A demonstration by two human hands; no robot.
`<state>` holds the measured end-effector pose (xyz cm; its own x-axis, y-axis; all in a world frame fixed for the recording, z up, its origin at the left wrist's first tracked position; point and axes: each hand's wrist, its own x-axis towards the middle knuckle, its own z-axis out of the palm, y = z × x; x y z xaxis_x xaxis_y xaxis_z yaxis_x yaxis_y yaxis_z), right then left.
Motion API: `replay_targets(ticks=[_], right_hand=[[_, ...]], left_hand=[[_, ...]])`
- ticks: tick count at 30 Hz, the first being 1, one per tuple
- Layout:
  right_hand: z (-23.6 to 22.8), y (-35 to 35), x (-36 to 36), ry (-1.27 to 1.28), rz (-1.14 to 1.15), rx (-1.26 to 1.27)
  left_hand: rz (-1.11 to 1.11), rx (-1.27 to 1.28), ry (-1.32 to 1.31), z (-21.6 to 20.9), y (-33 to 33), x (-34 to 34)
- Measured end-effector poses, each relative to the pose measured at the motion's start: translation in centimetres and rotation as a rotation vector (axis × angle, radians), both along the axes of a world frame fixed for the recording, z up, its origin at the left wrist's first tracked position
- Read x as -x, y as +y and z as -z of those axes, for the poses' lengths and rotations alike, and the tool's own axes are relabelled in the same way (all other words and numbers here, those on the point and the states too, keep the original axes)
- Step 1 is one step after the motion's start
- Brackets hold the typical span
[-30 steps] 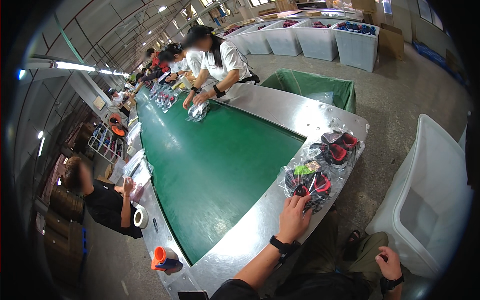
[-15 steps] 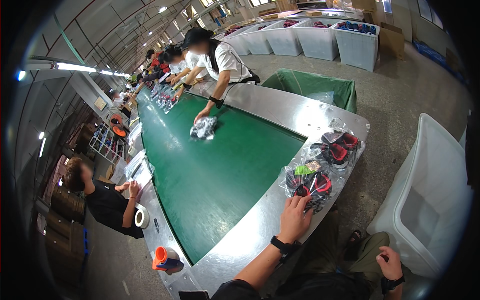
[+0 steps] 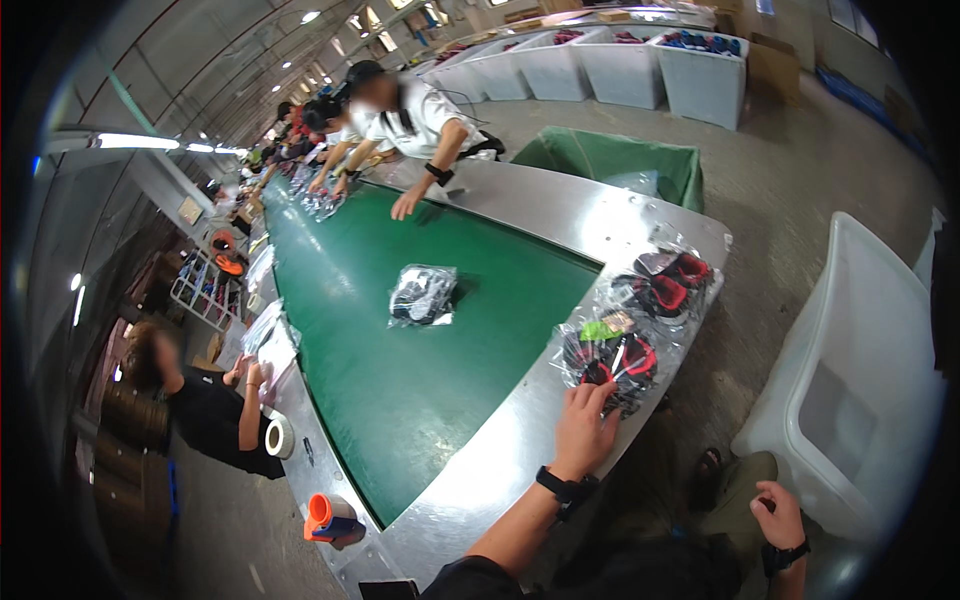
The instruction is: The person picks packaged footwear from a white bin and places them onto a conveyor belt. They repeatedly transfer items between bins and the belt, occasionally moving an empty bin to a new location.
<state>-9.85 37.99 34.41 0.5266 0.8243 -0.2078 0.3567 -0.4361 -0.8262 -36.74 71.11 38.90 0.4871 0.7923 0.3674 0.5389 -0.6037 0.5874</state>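
Observation:
My left hand (image 3: pixel 585 430) rests its outstretched fingers on the near edge of a clear plastic bag of black and red shoes (image 3: pixel 632 358), without wrapping round it. A green tag (image 3: pixel 603 329) shows at that bag's far side. Just beyond lies a second bag of black and red shoes (image 3: pixel 668 292), on the same metal table edge. Low at the right, near my knee, my right hand (image 3: pixel 782 518) is curled closed. Something small and dark shows at its fingers, too small to name. Alone on the green conveyor belt (image 3: pixel 400 400) lies another bagged pair of dark and white shoes (image 3: pixel 422 297).
A co-worker in white (image 3: pixel 430 120) leans over the belt's far side; another in black (image 3: pixel 215 415) stands at the left. A tape roll (image 3: pixel 280 438) and an orange-and-blue tape dispenser (image 3: pixel 328 518) sit on the left ledge. A large white bin (image 3: pixel 790 430) stands right.
The co-worker in white has let go of the bagged shoes on the belt, which have slid nearer to me. My left hand stays on its bag; my right hand stays curled.

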Motion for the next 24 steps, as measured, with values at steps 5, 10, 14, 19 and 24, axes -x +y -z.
replay_targets(ticks=[5, 10, 14, 19, 24], right_hand=[[-1.2, 0.4, 0.1, 0.037, -0.021, 0.024], [-3.4, 0.5, 0.4, -0.025, -0.051, 0.04], [-4.3, 0.5, 0.6, 0.003, -0.039, 0.057], [-4.4, 0.2, 0.8, 0.023, -0.019, 0.061], [-4.3, -0.1, 0.9, 0.007, -0.006, 0.102]], left_hand=[[0.0, -0.008, -0.007, 0.2, 0.2, -0.3], [0.054, -0.024, 0.005, 0.4, 1.0, -1.0], [0.09, -0.045, 0.039, 0.7, 1.9, -2.1], [0.09, -0.076, 0.051, 1.4, 3.6, -4.2], [0.138, -0.064, -0.022, 1.5, 6.2, -6.6]])
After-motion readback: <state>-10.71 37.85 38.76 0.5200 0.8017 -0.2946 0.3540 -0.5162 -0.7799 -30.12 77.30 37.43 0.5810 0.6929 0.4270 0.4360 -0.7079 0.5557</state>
